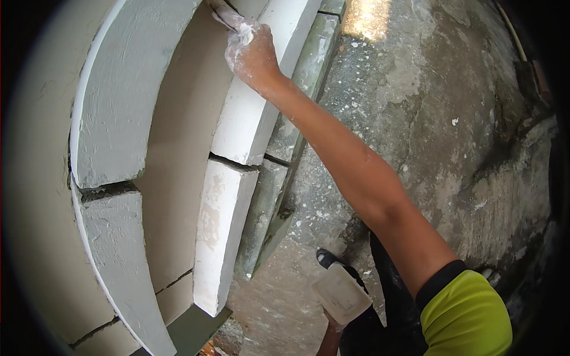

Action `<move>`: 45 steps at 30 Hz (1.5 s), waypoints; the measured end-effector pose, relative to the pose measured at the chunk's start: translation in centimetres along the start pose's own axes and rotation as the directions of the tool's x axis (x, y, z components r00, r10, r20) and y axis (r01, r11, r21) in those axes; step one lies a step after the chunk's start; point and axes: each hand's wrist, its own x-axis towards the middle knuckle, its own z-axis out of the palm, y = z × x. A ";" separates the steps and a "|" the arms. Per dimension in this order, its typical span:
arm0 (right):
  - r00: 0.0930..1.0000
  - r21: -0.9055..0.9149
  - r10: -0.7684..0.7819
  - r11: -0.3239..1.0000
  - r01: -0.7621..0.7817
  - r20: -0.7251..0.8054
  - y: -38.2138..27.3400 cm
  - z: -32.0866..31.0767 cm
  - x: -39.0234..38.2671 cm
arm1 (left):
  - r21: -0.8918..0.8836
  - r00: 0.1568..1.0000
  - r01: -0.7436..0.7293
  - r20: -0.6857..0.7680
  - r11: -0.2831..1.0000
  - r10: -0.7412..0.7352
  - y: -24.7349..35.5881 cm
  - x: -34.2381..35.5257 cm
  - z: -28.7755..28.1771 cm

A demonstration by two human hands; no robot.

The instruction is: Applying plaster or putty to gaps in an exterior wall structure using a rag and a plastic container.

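My right hand [252,52], smeared with white plaster, reaches up and grips a narrow plaster-coated tool [221,14] against the top of a curved white plaster band [249,118]. That band is cracked into segments; a lower segment [218,237] sits below a dark gap. A second curved plaster band [116,95] runs to the left, with a recessed beige panel [178,154] between the two. Low in the picture, my left hand [332,332] is mostly hidden under a flat white plaster-caked board [341,295], which it holds from below.
A greenish edge strip [306,71] runs along the right side of the white band. Below lies a rough grey concrete floor [427,118] speckled with white plaster drops, with a sunlit patch [368,18]. A dark shoe [325,258] stands near the board.
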 end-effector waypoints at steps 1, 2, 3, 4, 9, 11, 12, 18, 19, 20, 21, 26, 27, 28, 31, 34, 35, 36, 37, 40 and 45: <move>1.000 -0.077 0.025 0.997 -0.025 0.007 -0.4 1.9 -1.7 | 0.000 1.000 -0.001 0.002 1.000 0.001 0.0 0.1 -0.1; 0.997 -0.089 0.036 0.996 -0.030 0.066 -1.3 3.2 -4.6 | 0.033 0.999 -0.032 0.019 0.999 0.031 -0.1 0.0 0.1; 0.992 0.046 -0.086 0.996 0.082 0.091 -1.4 3.7 -7.8 | 0.067 0.998 -0.055 0.043 0.996 0.052 -0.4 -0.1 0.4; 0.959 0.179 -0.002 0.982 -0.051 0.282 -3.8 2.6 -11.5 | 0.067 0.997 -0.059 0.051 0.996 0.056 -0.5 -0.4 0.4; 0.841 0.598 -0.021 0.713 -0.366 0.540 -13.7 -10.0 -17.8 | 0.333 0.983 -0.171 0.000 0.927 0.182 -1.8 -1.9 1.8; 0.343 0.026 0.519 0.523 -0.852 0.783 -16.3 -16.3 -15.8 | 0.326 0.979 -0.186 -0.013 0.927 0.201 -1.6 -2.9 3.7; 0.623 0.239 0.591 0.599 -0.764 0.512 -13.5 -18.6 -19.5 | 0.328 0.983 -0.156 -0.036 0.932 0.177 -2.3 -3.4 5.2; 0.551 -0.116 0.831 0.556 -0.823 0.077 -13.5 -34.3 -17.3 | 0.232 0.951 -0.274 -0.081 0.933 0.300 -2.1 -8.2 7.5; 0.542 -0.208 0.838 0.543 -0.814 0.066 -13.8 -36.6 -17.0 | 0.206 0.940 -0.310 -0.082 0.928 0.332 -2.1 -9.2 8.8; 0.551 -0.214 0.831 0.554 -0.804 0.082 -14.9 -38.2 -16.5 | 0.190 0.937 -0.322 -0.074 0.927 0.340 -1.9 -10.0 8.8; 0.531 -0.119 0.845 0.534 -0.837 0.053 -15.9 -39.7 -15.9 | 0.179 0.940 -0.327 -0.036 0.928 0.338 -1.7 -10.1 8.4; 0.502 0.100 0.865 0.501 -0.860 -0.023 -20.2 -44.0 -16.3 | 0.159 0.917 -0.389 0.164 0.907 0.364 -3.0 -13.2 13.7; 0.513 0.088 0.858 0.511 -0.855 0.005 -21.2 -43.9 -16.2 | 0.118 0.911 -0.389 0.201 0.914 0.361 -2.9 -12.6 13.3; 0.521 0.117 0.853 0.515 -0.849 0.024 -22.8 -44.0 -16.8 | 0.095 0.904 -0.402 0.198 0.911 0.379 -3.1 -12.5 12.5; 0.513 0.187 0.854 0.492 -0.850 0.086 -27.7 -43.7 -18.8 | 0.036 0.914 -0.368 0.201 0.929 0.354 -3.9 -13.4 11.6; 0.467 0.224 0.865 0.425 -0.877 0.184 -31.0 -44.4 -21.1 | 0.100 0.913 -0.386 0.180 0.917 0.365 -5.8 -16.8 12.4; 0.389 0.363 0.882 0.283 -0.888 0.265 -32.0 -44.6 -21.9 | 0.170 0.918 -0.393 0.140 0.904 0.372 -6.8 -18.2 12.8; 0.316 0.479 0.880 0.119 -0.870 0.354 -33.5 -44.5 -22.4 | 0.240 0.919 -0.394 0.098 0.887 0.382 -7.5 -19.4 13.1; 0.289 0.498 0.843 0.029 -0.867 0.455 -34.9 -44.6 -22.9 | 0.220 0.915 -0.404 0.098 0.888 0.392 -8.3 -20.4 13.0; 0.338 0.229 0.680 0.248 -0.941 0.651 -40.2 -44.0 -23.9 | 0.162 0.893 -0.448 0.130 0.879 0.431 -10.0 -22.4 12.1; 0.372 -0.204 0.367 0.889 -0.409 0.853 -48.2 -43.1 -24.4 | 0.185 0.816 -0.574 0.211 0.797 0.539 -11.2 -25.7 11.3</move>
